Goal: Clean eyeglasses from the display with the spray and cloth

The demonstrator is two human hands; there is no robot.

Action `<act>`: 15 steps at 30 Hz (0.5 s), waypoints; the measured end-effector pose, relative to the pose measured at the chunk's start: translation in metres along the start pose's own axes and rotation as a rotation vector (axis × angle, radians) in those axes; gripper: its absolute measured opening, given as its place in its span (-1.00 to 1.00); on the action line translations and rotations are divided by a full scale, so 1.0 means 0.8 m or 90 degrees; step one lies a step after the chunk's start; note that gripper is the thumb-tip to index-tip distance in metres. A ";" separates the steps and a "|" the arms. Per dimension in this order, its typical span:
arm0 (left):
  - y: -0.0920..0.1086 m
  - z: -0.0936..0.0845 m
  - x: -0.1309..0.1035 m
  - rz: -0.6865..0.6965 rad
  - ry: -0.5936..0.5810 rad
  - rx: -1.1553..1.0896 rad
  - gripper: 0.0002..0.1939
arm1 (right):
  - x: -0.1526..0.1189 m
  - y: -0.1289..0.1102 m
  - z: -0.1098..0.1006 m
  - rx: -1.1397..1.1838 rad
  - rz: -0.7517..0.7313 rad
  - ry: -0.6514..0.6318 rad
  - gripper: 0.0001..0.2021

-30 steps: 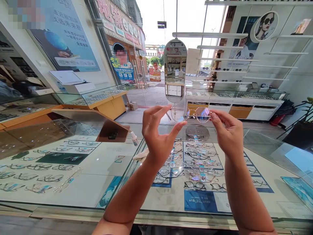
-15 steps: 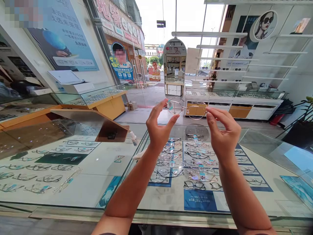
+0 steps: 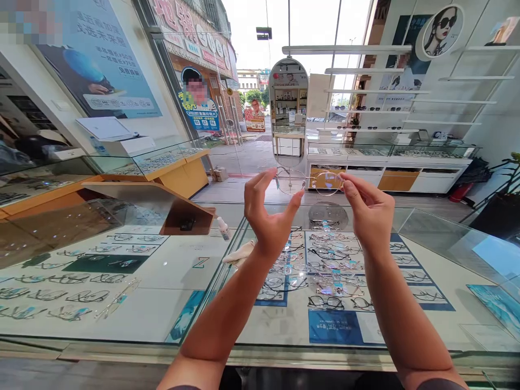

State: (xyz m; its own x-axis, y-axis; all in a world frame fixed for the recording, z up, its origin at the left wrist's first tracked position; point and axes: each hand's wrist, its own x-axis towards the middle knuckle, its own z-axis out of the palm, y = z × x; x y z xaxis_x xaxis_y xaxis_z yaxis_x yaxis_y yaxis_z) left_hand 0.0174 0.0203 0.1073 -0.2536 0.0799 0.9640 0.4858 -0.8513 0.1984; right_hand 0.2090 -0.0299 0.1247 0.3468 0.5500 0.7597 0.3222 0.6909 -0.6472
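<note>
A pair of thin-rimmed round eyeglasses (image 3: 328, 183) is held up above the counter, at arm's length. My right hand (image 3: 371, 208) pinches its right end between thumb and fingers. My left hand (image 3: 270, 211) curves around the left lens, fingertips at the outer rim and thumb at its lower inner side, with a wide gap between them. Beneath my hands, a glass display counter (image 3: 280, 338) shows rows of eyeglass frames (image 3: 326, 302). A crumpled pale cloth (image 3: 239, 253) lies beside my left forearm, partly hidden by it.
A small white bottle (image 3: 223, 228) stands left of the cloth. A brown slanted stand (image 3: 179, 208) is farther left. Ahead are a tall arched mirror (image 3: 290, 116), hanging shelves (image 3: 377, 92) and a low display cabinet (image 3: 400, 179). A round grey disc (image 3: 337, 214) lies behind the frames.
My left hand has shifted slightly right, its thumb reaching nearer the bridge. The eyeglasses have tilted and dropped slightly. More of the cloth shows, and the view has shifted a little.
</note>
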 end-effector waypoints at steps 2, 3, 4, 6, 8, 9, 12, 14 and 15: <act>0.005 -0.001 0.001 0.022 0.010 0.014 -0.41 | 0.002 0.003 0.001 0.029 0.041 -0.007 -0.77; 0.007 -0.001 0.001 0.029 0.013 0.022 -0.41 | 0.002 0.004 0.001 0.035 0.054 -0.008 -0.76; 0.009 -0.002 0.001 0.035 0.015 0.029 -0.40 | 0.003 0.004 0.001 0.038 0.061 -0.009 -0.76; 0.012 -0.001 0.000 0.040 0.019 0.036 -0.39 | 0.003 0.005 0.001 0.037 0.066 -0.011 -0.75; 0.014 -0.001 0.000 0.044 0.026 0.032 -0.39 | 0.004 0.006 0.001 0.030 0.066 -0.018 -0.74; 0.015 -0.001 0.000 0.045 0.029 0.029 -0.39 | 0.004 0.006 0.001 0.028 0.066 -0.023 -0.73; 0.018 -0.001 -0.001 0.048 0.031 0.021 -0.39 | 0.005 0.009 0.000 0.037 0.068 -0.035 -0.72; 0.018 -0.001 -0.001 0.046 0.028 0.017 -0.39 | 0.006 0.010 0.000 0.047 0.065 -0.039 -0.74; 0.018 0.000 -0.002 0.042 0.025 0.015 -0.40 | 0.005 0.009 0.000 0.048 0.061 -0.042 -0.74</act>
State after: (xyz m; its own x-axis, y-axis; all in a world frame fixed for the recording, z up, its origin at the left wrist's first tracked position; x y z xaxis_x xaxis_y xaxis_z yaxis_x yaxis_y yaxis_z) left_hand 0.0243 0.0080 0.1087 -0.2529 0.0027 0.9675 0.5225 -0.8412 0.1390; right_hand 0.2126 -0.0222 0.1232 0.3133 0.6427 0.6991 0.2232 0.6657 -0.7120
